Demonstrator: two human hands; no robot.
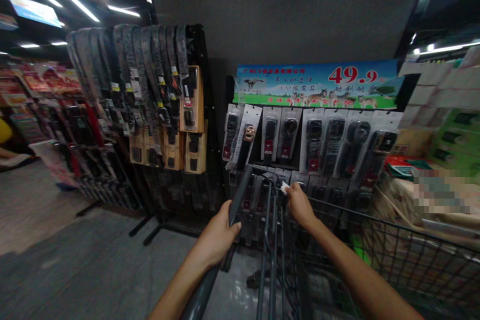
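My left hand (219, 232) is wrapped round the thick grey handle bar (241, 195) of a shopping cart. To its right, my right hand (298, 202) pinches a small white piece (284, 187), perhaps paper, between thumb and fingers, close to the cart's far end of the handle. The metal bars of the cart frame (270, 250) run down between my two arms. Beyond both hands, packaged belts (314, 135) hang in rows beneath a blue and green sign (315, 85) reading 49.9.
A rack of wrapped belts (146, 60) and wooden boxes (193, 100) stands at the left. The cart's wire basket (405, 250) stretches to the right, beside stacked goods (457, 140). Rack feet (152, 232) stick out over the grey floor (108, 270).
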